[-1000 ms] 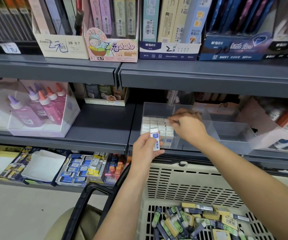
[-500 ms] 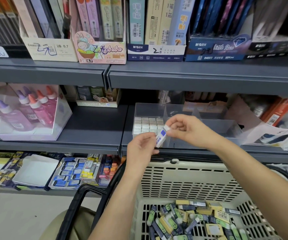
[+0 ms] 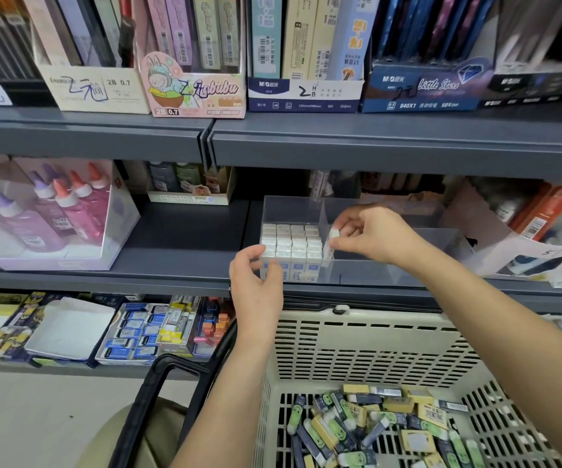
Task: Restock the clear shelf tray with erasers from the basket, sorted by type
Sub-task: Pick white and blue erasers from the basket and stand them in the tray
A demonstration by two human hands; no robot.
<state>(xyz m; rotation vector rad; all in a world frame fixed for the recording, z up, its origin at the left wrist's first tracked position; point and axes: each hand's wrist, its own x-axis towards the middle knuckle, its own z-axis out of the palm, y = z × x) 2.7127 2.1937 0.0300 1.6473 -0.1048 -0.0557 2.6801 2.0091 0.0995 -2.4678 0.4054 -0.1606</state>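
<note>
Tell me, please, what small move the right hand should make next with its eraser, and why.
Probably press the white eraser straight down beside the packed white erasers, then let go. The right hand pinches it upright at the right edge of that block, in the left compartment of the clear tray. That compartment appears to hold only this type, so it belongs there.

The bare left hand point(image 3: 256, 285) and the bare right hand point(image 3: 374, 234) each run into an uncovered forearm, the left forearm point(image 3: 232, 393) slimmer in view, the right forearm point(image 3: 495, 332) broad where it nears the camera. At lower left shows a smooth, unpatterned stretch of olive-khaki cloth, likely a trouser leg point(image 3: 114, 440), with a softly rounded outline
</note>
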